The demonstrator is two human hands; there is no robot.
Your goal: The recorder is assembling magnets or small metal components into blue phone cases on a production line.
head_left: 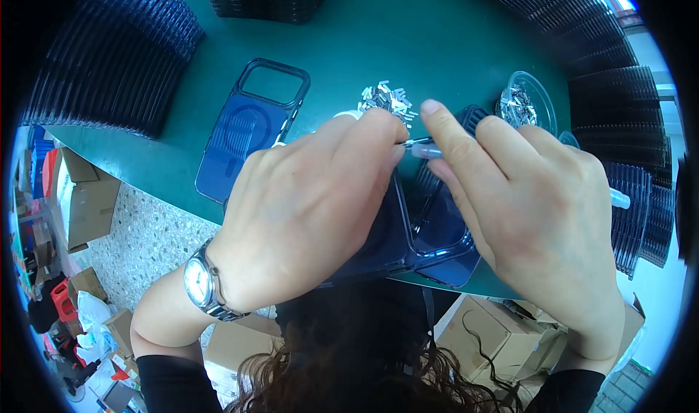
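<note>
I observe the left hand (313, 191) pinched closed, contents hidden, at the tip of the tool (427, 152) held by the part-open right hand (535, 187), the case (386, 240) beneath the left fingers probably needing steadying.

Green tabletop (437, 34) — just beyond the grip lies a heap of small metal pieces (386, 98); left of the grip, a blue phone case (234, 133). Right of it — a clear dish (543, 93) and dark stacks (615, 104).

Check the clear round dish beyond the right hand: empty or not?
Not empty: a heap of small silver pieces lies inside the clear dish.
</note>
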